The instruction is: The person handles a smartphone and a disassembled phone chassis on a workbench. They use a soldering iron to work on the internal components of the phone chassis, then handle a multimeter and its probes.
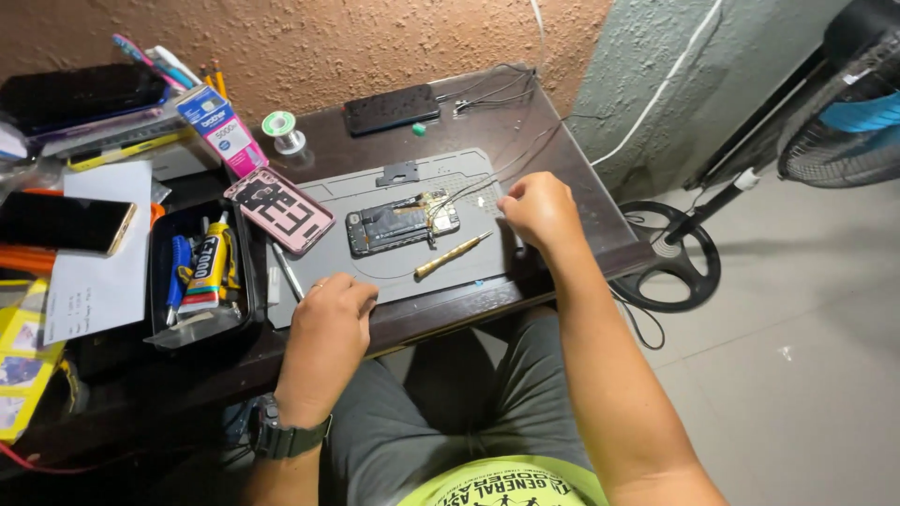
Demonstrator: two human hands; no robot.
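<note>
From your head camera, you sit at a dark worktop [525,122] with a grey mat [394,272] on it. The opened phone [401,225] lies in the middle of the mat, its insides showing. Your left hand [330,314] rests curled on the near edge of the mat; its fingers are bent shut, and you cannot tell if they hold anything. Your right hand [536,211] sits just right of the phone, fingers pinched on thin wires [487,183] that run to it. A brass-handled tool [452,255] lies loose just below the phone, between your hands. It looks like you are sorting the wires now. Next you likely need a steady, gentle pull.
</note>
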